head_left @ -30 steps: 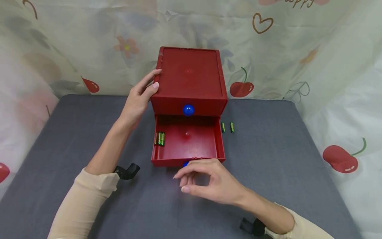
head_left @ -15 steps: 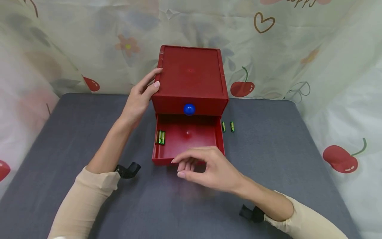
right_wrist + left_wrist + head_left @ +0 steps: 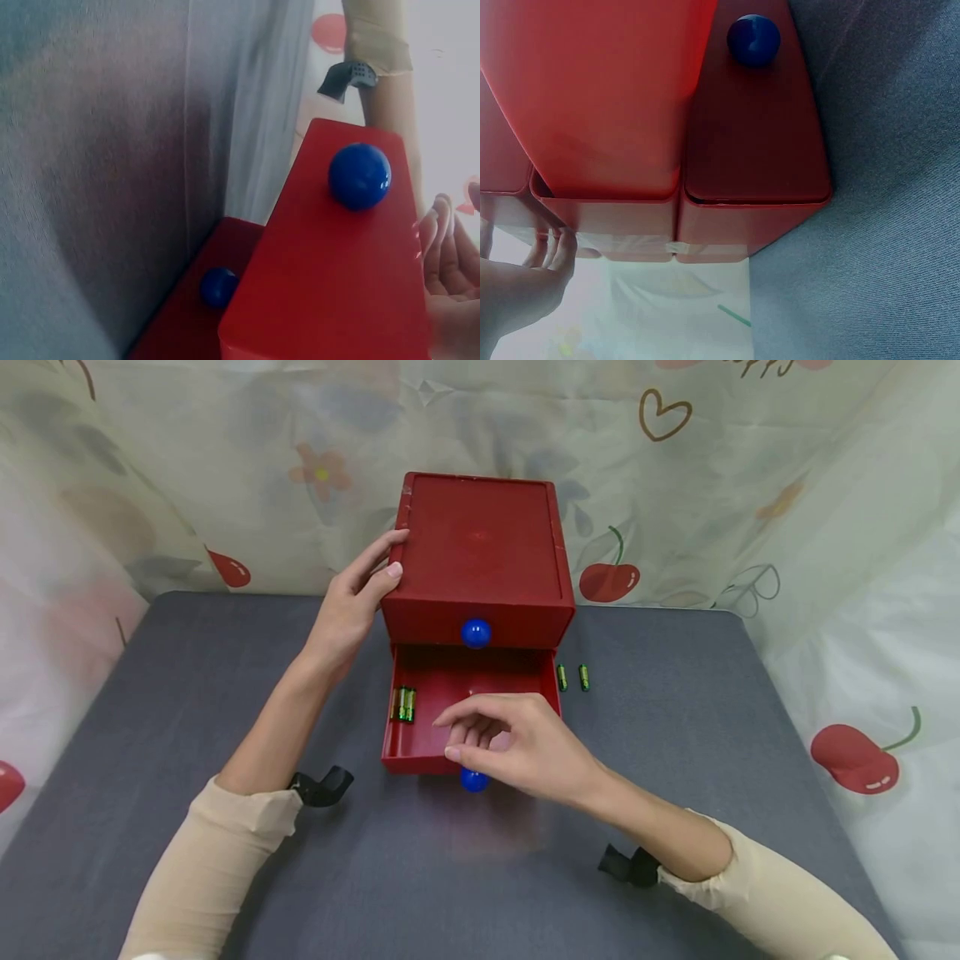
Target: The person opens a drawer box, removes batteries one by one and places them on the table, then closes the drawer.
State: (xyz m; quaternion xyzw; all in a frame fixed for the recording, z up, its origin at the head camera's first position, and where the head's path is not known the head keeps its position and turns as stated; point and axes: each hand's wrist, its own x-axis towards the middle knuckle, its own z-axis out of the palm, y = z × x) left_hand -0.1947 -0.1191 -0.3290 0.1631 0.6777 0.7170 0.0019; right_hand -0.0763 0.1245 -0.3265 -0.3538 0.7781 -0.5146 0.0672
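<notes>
From where I stand, the red cabinet [image 3: 480,543] sits at the far side of the table [image 3: 187,693], its middle drawer [image 3: 420,766] pulled out toward the near side. Some batteries [image 3: 406,704] lie along the drawer's left wall (two for sure, perhaps a third), and two more batteries [image 3: 584,677] lie on the table just right of it. The left hand [image 3: 341,618] rests its thumb and fingers on the cabinet's upper left edge. The right hand [image 3: 525,747] is above the drawer, fingers loosely bent, a clear gap between thumb and fingertips, and I see nothing held there.

The drawer looks like thin, stiff plastic, likely light, its smooth face a bit slippery, so the blue knob [image 3: 474,781] at the middle of its front seems the best hold. The cabinet looks light enough to slide unless braced. The batteries seem hard, small and apt to roll; I'd pinch one lightly across its middle
</notes>
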